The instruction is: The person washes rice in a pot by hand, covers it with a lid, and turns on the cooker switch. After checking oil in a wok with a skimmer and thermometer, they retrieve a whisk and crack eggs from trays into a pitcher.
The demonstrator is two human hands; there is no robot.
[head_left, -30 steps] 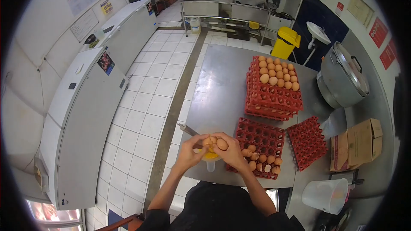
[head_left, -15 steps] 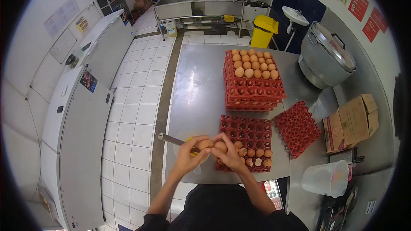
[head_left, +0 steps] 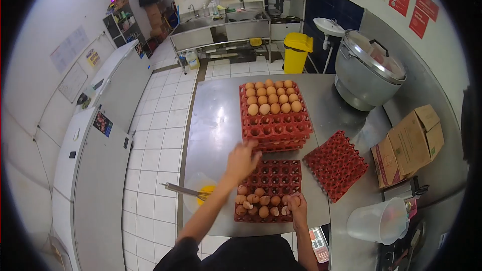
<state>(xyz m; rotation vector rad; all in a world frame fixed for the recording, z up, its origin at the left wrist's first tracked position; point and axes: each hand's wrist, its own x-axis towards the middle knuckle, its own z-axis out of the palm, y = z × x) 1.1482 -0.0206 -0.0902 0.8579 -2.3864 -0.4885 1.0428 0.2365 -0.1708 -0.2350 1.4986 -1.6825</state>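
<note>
My left hand [head_left: 243,161], slightly blurred, is stretched over the near left side of the stacked red egg trays [head_left: 276,129], fingers apart and holding nothing that I can see. Whole brown eggs [head_left: 274,108] fill the rear rows of the top tray. At the right edge of a nearer red tray [head_left: 273,173], my right hand [head_left: 300,215] has its fingers closed round a brown eggshell [head_left: 297,199]; whether it is whole is unclear. Several brown shells [head_left: 263,212], some visibly broken, lie in this tray's front rows. A whisk [head_left: 183,189] rests in a bowl [head_left: 192,206] with yellow egg [head_left: 206,191].
Right of the trays lie another red egg tray [head_left: 336,165], a cardboard box [head_left: 409,145] and a translucent bucket [head_left: 374,221]. A large metal pot [head_left: 366,73] stands at the back right. A scale [head_left: 319,245] sits below the table edge, near my right arm.
My hands have parted from above the bowl. The left has moved up and forward to the tray stack; the right has gone to the near tray's right edge. The view has shifted.
</note>
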